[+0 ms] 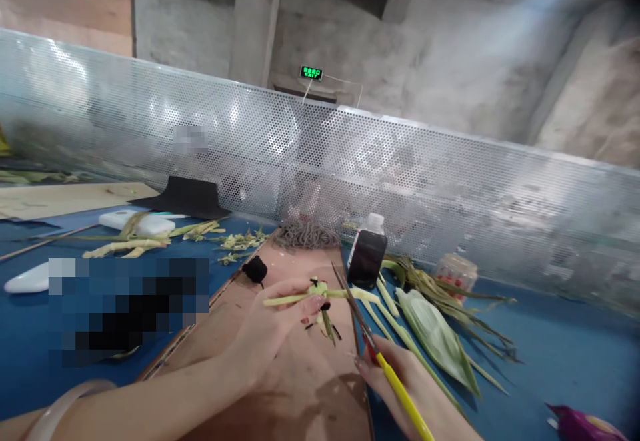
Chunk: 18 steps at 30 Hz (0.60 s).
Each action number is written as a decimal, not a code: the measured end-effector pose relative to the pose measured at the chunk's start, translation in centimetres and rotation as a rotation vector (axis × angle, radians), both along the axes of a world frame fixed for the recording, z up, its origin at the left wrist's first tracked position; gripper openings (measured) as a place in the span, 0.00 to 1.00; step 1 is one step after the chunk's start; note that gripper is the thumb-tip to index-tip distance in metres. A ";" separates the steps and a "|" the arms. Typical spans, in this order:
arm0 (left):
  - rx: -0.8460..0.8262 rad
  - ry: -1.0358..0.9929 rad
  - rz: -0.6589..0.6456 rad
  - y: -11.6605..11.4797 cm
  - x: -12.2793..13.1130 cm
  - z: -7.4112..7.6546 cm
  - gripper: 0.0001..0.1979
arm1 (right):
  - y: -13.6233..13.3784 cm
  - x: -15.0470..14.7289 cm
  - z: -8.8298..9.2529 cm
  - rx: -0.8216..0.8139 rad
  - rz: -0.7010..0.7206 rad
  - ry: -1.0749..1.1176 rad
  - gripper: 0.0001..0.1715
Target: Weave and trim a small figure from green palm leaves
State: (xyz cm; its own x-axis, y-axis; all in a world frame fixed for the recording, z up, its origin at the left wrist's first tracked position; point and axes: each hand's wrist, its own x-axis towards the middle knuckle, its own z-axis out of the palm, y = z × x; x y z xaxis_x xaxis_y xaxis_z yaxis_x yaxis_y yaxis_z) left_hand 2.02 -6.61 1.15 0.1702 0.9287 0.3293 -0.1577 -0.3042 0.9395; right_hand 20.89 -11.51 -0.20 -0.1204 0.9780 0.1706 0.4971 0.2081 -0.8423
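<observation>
Perforated screen: spans the rear of the work area; limits forward reach.
Blue table: extends on 2 sides of the board; open room lies right of the pale leaf.
Brown board: runs away from the worker; its right edge passes beside the cutting zone. The near part gives room below the left wrist.
Right hand: fingers clenched around the yellow handle, near the board's right edge.
Left hand: fingers pinch the stalk and a small green piece above the board.
Cutting tool: blade crosses the stalk in view; contact cannot be confirmed. Step in hand, as judged: trimming.
Stalk: located between the 2 hands, reaching past the board's right edge. Next move calls for a steady left pinch, blade clear of the fingertips, and clearance from the black panel just beyond.
Black tuft: rests near the board's left edge.
</observation>
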 end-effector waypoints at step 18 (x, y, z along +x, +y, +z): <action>-0.031 -0.027 0.072 -0.7 0.3 0.6 0.08 | -1.4 -1.0 0.8 -0.054 0.057 0.100 0.21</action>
